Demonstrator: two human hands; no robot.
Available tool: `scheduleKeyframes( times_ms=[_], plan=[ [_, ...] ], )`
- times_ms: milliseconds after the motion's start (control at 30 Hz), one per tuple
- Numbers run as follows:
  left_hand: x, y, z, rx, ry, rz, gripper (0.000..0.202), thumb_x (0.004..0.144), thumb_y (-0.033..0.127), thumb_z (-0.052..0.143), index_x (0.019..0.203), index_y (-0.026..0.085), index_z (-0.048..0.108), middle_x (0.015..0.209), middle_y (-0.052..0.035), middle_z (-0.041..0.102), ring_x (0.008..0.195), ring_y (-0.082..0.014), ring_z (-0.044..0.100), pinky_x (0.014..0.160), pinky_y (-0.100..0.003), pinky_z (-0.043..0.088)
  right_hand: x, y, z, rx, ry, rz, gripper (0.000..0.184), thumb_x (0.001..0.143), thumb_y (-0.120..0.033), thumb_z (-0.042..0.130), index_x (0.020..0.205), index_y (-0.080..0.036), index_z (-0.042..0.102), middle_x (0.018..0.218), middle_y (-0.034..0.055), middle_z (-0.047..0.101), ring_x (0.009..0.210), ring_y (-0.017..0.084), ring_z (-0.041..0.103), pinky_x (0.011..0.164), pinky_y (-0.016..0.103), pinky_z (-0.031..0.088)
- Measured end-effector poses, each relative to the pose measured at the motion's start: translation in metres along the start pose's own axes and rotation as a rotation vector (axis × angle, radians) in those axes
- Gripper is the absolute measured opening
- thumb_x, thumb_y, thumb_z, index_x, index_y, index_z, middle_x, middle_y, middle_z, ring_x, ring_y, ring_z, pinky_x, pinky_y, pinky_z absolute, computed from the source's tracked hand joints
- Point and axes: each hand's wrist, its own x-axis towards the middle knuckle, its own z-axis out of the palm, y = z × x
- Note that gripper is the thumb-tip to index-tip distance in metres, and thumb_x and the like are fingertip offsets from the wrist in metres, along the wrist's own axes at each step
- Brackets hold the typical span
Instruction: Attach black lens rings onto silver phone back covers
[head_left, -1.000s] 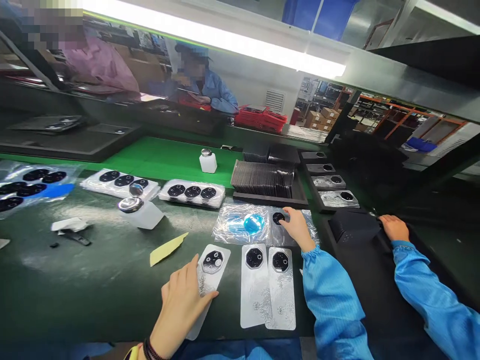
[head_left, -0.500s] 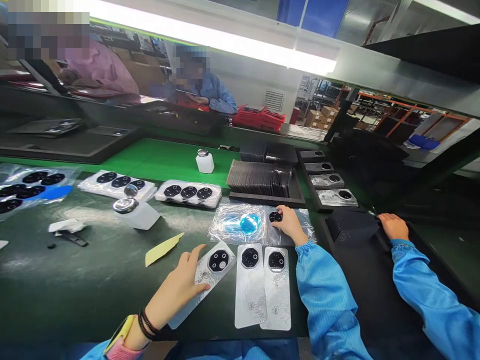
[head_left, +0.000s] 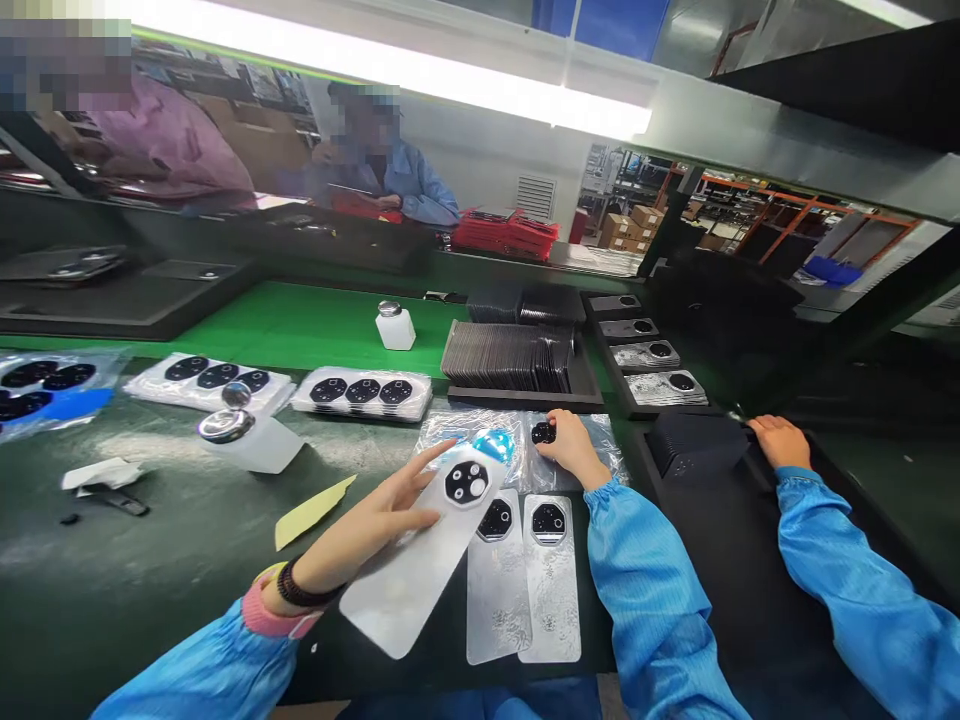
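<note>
My left hand (head_left: 401,505) grips a silvery-white phone back cover (head_left: 409,580) by its left edge, thumb on top. The cover is tilted and raised above the bench, its black camera opening area (head_left: 466,482) at the upper end. My right hand (head_left: 571,447) pinches a small black camera lens plate (head_left: 542,432) on clear plastic film (head_left: 604,450). Two more back covers with black camera plates, a left one (head_left: 495,590) and a right one (head_left: 551,590), lie side by side below. The raised cover partly overlaps the left one.
A co-worker's hand (head_left: 780,440) touches a black tray at right. White pump bottles (head_left: 266,440), stacked camera plates (head_left: 364,395), yellow paper (head_left: 315,510) and tweezers (head_left: 124,500) lie leftward. A rack of dark panels (head_left: 514,355) stands behind. Two people sit beyond the partition.
My left hand has lifted the back cover off the bench and moved it right, over part of the neighbouring cover. My right hand stays on the lens plate. The view has shifted slightly.
</note>
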Motion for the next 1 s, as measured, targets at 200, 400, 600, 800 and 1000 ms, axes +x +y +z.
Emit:
scheduleKeyframes(
  times_ms=[200, 400, 600, 800, 1000],
  plan=[
    [0.024, 0.019, 0.022, -0.240, 0.127, 0.097, 0.082, 0.065, 0.029, 0.062, 0.143, 0.024, 0.037, 0.132, -0.0058, 0.059, 0.113, -0.0273, 0.059, 0.087, -0.033, 0.052, -0.048, 0.058, -0.127, 0.064, 0.164, -0.121, 0.031, 0.099, -0.032, 0.039, 0.120, -0.015, 0.056, 0.118, 0.0073, 0.058, 0.104, 0.020, 0.060, 0.086, 0.042, 0.051],
    [0.042, 0.027, 0.039, -0.262, 0.086, 0.222, 0.095, 0.064, 0.030, 0.068, 0.148, 0.024, 0.024, 0.125, -0.0073, 0.063, 0.111, -0.0282, 0.060, 0.091, -0.037, 0.050, -0.076, 0.104, -0.198, 0.129, 0.331, -0.227, 0.017, 0.091, -0.032, 0.049, 0.094, -0.030, 0.065, 0.089, -0.0018, 0.068, 0.110, 0.029, 0.058, 0.078, 0.043, 0.053],
    [0.050, 0.033, 0.049, -0.250, 0.182, 0.358, 0.086, 0.065, 0.029, 0.068, 0.143, 0.023, 0.034, 0.140, -0.0074, 0.050, 0.126, -0.0276, 0.048, 0.101, -0.035, 0.044, -0.085, 0.084, -0.203, 0.181, 0.358, -0.305, 0.022, 0.089, -0.038, 0.043, 0.096, -0.031, 0.062, 0.090, -0.0025, 0.069, 0.109, 0.031, 0.060, 0.071, 0.044, 0.055],
    [0.052, 0.036, 0.040, -0.205, 0.155, 0.301, 0.076, 0.062, 0.026, 0.065, 0.134, 0.024, 0.040, 0.123, -0.0053, 0.059, 0.109, -0.0245, 0.057, 0.085, -0.033, 0.048, -0.060, 0.011, -0.133, 0.193, 0.252, -0.330, 0.033, 0.079, -0.031, 0.058, 0.111, -0.024, 0.056, 0.104, 0.0024, 0.068, 0.102, 0.026, 0.062, 0.079, 0.041, 0.056],
    [0.054, 0.037, 0.040, 0.079, 0.075, 0.272, 0.016, 0.067, 0.034, 0.062, 0.075, 0.020, 0.063, 0.087, -0.0019, 0.065, 0.085, -0.0221, 0.058, 0.079, -0.033, 0.044, -0.053, -0.043, -0.067, 0.216, 0.228, -0.448, 0.054, 0.075, -0.019, 0.059, 0.126, -0.021, 0.042, 0.115, 0.0068, 0.062, 0.107, 0.021, 0.061, 0.093, 0.040, 0.054]
  ],
)
